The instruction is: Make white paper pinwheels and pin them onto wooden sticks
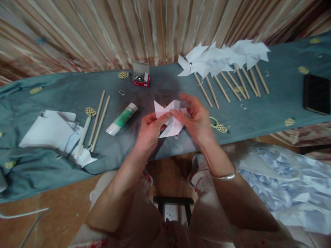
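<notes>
Left of the held pinwheel lies a glue tube, then sticks.

Dim, soft light in here — a blurred shadow lies on the bench around the left hand and the right hand, and the bracelet glints (a small glare). The curtain looks smeared, stretched toward the edges — the top right corner sinks into dark.

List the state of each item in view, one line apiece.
Folded paper: pinched in left hand and right hand
Small box: open, shiny pieces inside
Tube: lying on its side; cap state unclear
Pinwheels: lying overlapped, on sticks
Two loose sticks: lying side by side
White paper: loosely piled
Phone: lying flat, dark face up
</notes>
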{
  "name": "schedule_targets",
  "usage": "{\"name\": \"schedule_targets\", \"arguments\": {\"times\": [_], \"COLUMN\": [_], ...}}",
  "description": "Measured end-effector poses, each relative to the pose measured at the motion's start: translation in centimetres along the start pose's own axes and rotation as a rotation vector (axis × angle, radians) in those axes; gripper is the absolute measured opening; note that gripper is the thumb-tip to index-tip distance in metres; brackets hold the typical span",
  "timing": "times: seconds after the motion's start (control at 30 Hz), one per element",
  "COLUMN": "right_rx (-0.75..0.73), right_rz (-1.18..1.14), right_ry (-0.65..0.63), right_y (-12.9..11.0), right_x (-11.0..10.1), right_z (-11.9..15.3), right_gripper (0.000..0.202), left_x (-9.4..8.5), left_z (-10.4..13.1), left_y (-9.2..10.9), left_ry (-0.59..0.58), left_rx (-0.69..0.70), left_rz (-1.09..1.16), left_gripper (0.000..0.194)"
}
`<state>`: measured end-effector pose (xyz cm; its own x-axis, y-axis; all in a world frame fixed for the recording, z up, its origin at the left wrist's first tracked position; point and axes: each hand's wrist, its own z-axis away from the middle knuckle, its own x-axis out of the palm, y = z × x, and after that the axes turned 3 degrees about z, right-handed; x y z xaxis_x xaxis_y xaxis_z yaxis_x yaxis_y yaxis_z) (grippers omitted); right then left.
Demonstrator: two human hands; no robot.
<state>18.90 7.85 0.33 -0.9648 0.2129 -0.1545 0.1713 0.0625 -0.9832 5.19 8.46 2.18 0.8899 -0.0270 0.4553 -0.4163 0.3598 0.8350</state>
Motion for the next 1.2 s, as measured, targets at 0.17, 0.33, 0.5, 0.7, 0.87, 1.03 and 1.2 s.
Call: {"name": "schedule_targets", "arguments": {"times": [0.17, 0.33, 0.5, 0.7, 0.87, 1.03, 1.2], "right_rx": [0.002, 0.017, 0.045, 0.228, 0.277, 0.254, 0.271], "right_rz": [0.022, -0.011, -0.137, -0.369, -0.381, -0.352, -0.425], "right_ry": [0.011, 0.010, 0.000, -0.036, -0.079, -0.082, -0.050], "right_y": [-0.1, 0.3, 0.3, -0.8, -0.8, -0.5, -0.9], "right_x": [0.1, 0.3, 0.7, 0.8, 1.1, 1.2, 1.1], "right_z": [0.1, 0.1, 0.1, 0.4, 0.5, 0.3, 0.2], "right_gripper": [0.054, 0.058, 0.067, 0.074, 0.066, 0.064, 0.063], "left_x": [0.1, 0.0, -0.3, -0.7, -0.9, -0.8, -1.0], "left_z": [-0.1, -0.2, -0.3, -0.4, -0.4, -0.3, -0.5], "left_y": [-0.1, -0.4, -0.4, -0.2, -0.5, -0.6, -0.8], "left_ry": [0.040, 0.066, 0.084, 0.109, 0.101, 0.084, 0.027], "left_rx": [0.009, 0.075, 0.132, 0.193, 0.207, 0.280, 0.397], "left_rz": [-0.021, -0.048, -0.092, -0.135, -0.151, -0.198, -0.273], "left_gripper": [0.021, 0.022, 0.025, 0.025, 0.026, 0.024, 0.022]}}
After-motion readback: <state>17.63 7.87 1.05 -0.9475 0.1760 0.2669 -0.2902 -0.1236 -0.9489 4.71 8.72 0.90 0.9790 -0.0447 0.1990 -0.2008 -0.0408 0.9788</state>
